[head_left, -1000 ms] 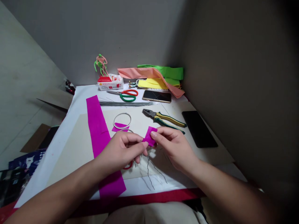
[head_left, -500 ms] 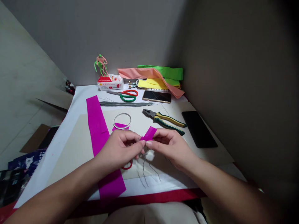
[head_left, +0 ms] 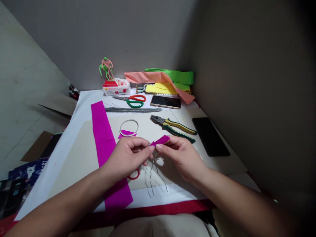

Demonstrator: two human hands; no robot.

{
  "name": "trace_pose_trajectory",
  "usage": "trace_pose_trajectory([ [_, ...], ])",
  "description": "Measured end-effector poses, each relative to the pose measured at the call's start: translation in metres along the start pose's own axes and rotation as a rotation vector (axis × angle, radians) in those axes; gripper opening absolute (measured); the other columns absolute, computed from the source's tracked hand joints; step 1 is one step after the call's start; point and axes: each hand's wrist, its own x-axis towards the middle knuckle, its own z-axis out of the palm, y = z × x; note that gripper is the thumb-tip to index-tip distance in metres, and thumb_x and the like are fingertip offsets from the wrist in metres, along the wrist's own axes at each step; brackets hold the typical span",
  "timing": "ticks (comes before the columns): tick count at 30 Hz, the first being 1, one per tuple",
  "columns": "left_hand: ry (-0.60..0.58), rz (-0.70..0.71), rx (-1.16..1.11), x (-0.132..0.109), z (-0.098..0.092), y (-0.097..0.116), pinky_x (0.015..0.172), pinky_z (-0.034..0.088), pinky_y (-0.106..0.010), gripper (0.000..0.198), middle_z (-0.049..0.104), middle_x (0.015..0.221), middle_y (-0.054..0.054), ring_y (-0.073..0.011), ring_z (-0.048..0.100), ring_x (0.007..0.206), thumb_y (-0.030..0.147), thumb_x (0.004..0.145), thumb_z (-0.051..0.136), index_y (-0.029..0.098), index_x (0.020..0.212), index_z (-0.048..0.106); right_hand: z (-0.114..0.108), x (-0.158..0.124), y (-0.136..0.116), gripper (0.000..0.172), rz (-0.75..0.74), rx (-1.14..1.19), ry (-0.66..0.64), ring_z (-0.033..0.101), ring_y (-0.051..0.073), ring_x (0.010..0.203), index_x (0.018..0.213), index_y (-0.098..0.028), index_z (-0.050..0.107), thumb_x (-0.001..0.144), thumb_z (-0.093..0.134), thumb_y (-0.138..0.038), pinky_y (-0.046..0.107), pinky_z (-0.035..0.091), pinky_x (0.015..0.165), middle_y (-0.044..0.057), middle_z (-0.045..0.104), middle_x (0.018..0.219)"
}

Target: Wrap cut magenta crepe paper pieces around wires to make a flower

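My left hand [head_left: 128,158] and my right hand [head_left: 181,156] meet above the near middle of the table, both closed in a pinch. Between their fingertips is a small magenta paper piece [head_left: 160,141], folded narrow, with thin twisted wires [head_left: 154,174] hanging down from it toward the table. The right thumb and fingers pinch the paper's right end; the left fingertips grip it where the wires join. A long magenta paper strip [head_left: 103,135] lies under my left forearm. A red ring [head_left: 134,175] shows below my left hand.
A tape ring [head_left: 129,127] with a magenta scrap lies beyond my hands. Pliers [head_left: 174,126], a dark phone [head_left: 210,135], a bundle of straight wires [head_left: 133,110], scissors [head_left: 132,100], another phone [head_left: 166,101], a tissue pack [head_left: 116,87] and coloured paper sheets [head_left: 168,80] fill the back.
The magenta piece has gone from a flat square to a narrow fold as my right fingers turned it. The hanging wires swung slightly left. Both hands stayed in place.
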Motion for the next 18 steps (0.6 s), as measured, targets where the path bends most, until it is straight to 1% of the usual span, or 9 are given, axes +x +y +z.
trace_pose_trajectory([
  [4, 0.021, 0.009, 0.026, -0.0010, 0.0017, 0.0019, 0.043, 0.040, -0.019, 0.023, 0.060, 0.060, 0.000, -0.0082, 0.052, 0.048, 0.033, 0.081, 0.063, 0.014, 0.068, 0.063, 0.0003, -0.0004, -0.0007, 0.012, -0.007, -0.008, -0.006, 0.062, 0.013, 0.071, 0.078, -0.017, 0.074, 0.076, 0.076, -0.029, 0.028, 0.047, 0.072, 0.002, 0.071, 0.075],
  [7, 0.041, 0.012, 0.043, -0.0016, 0.0043, 0.0037, 0.040, 0.036, -0.018, 0.022, 0.056, 0.050, 0.003, -0.0076, 0.049, 0.043, 0.030, 0.081, 0.062, 0.014, 0.066, 0.063, 0.0001, -0.0005, -0.0011, 0.013, -0.036, -0.021, 0.014, 0.060, 0.012, 0.069, 0.076, -0.017, 0.073, 0.077, 0.075, -0.030, 0.027, 0.046, 0.069, 0.001, 0.070, 0.074],
  [10, 0.033, 0.001, 0.050, -0.0020, 0.0072, 0.0040, 0.037, 0.034, -0.017, 0.022, 0.051, 0.043, 0.004, -0.0069, 0.045, 0.038, 0.029, 0.081, 0.061, 0.015, 0.064, 0.062, -0.0006, -0.0004, -0.0019, 0.015, -0.066, -0.028, 0.030, 0.059, 0.011, 0.065, 0.071, -0.017, 0.071, 0.077, 0.075, -0.030, 0.025, 0.046, 0.066, 0.000, 0.068, 0.069],
  [14, 0.025, -0.011, 0.040, -0.0018, 0.0097, 0.0019, 0.035, 0.031, -0.018, 0.022, 0.049, 0.042, 0.006, -0.0065, 0.041, 0.035, 0.030, 0.079, 0.062, 0.015, 0.063, 0.063, -0.0020, 0.0009, -0.0027, 0.014, -0.058, -0.057, 0.046, 0.059, 0.010, 0.063, 0.071, -0.018, 0.072, 0.075, 0.076, -0.030, 0.025, 0.046, 0.064, 0.000, 0.069, 0.068],
  [18, 0.041, 0.008, 0.029, -0.0015, 0.0099, 0.0000, 0.038, 0.028, -0.018, 0.021, 0.048, 0.043, 0.005, -0.0058, 0.039, 0.039, 0.031, 0.077, 0.064, 0.013, 0.065, 0.065, -0.0031, 0.0035, -0.0040, 0.012, -0.073, -0.091, 0.069, 0.062, 0.012, 0.068, 0.074, -0.018, 0.074, 0.072, 0.079, -0.030, 0.026, 0.048, 0.067, 0.001, 0.071, 0.073],
])
